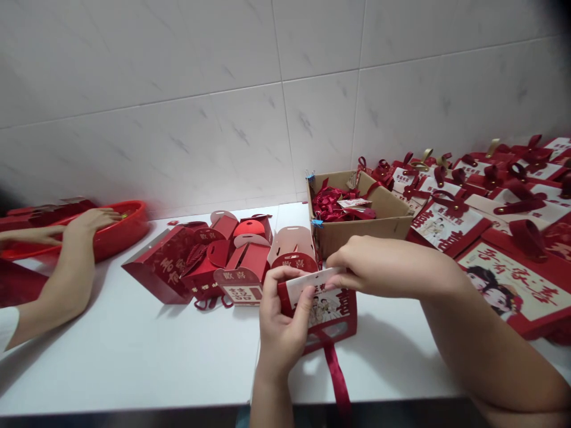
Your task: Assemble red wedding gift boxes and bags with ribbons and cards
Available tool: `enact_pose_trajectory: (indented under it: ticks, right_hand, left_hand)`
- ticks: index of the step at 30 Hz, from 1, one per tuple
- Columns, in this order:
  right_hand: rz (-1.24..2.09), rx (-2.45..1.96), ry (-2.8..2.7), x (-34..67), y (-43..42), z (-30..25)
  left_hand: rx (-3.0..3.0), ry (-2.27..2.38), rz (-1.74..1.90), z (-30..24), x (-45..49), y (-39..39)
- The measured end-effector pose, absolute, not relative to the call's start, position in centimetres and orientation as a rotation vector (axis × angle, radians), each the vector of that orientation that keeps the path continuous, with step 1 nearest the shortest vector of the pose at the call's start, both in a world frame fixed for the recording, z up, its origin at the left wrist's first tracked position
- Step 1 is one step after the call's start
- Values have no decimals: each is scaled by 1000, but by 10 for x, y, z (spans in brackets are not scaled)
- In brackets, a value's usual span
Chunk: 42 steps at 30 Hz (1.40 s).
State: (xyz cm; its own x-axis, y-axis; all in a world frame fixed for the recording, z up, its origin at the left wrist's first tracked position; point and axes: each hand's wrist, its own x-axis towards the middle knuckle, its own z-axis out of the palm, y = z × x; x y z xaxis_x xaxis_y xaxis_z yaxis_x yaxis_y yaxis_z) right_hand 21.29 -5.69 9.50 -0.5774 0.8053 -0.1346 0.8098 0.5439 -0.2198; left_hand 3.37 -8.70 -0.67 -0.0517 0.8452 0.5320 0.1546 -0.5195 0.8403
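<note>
My left hand grips the left side of a red and white gift box printed with figures and lettering. Its thumb lies on the front face, the fingers behind the top edge. At the upper right edge of that box, my right hand pinches the white top flap with its fingertips. A dark red ribbon hangs from the lower front of the box past the table edge. Just behind stands a cardboard box with red ribbons inside.
Several red gift boxes stand left of my hands on the white table. Many finished-looking boxes with handles crowd the right. At far left, another person's hands reach into a red basin. A tiled wall rises behind.
</note>
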Motion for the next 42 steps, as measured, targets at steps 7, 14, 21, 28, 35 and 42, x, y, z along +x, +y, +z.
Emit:
enact_pose_trajectory:
  ticks: [7, 14, 21, 28, 35, 42]
  right_hand:
    - [-396, 1450, 2776, 212, -58, 94]
    - [-341, 1465, 2782, 210, -60, 95]
    - [-316, 1449, 2787, 208, -59, 94]
    - [-478, 1386, 2805, 218, -59, 103]
    - [-366, 2234, 2994, 227, 45, 148]
    - [-319, 2503, 2571, 238, 153, 142]
  left_hand:
    - [1552, 1094, 1632, -1, 39, -92]
    - [1624, 1061, 1616, -5, 34, -88]
    - [1688, 1056, 1611, -5, 32, -88]
    - [1554, 1094, 1617, -3, 36, -91]
    - [1383, 1091, 1532, -4, 37, -92]
    - [1466, 1120, 1577, -18, 34, -85]
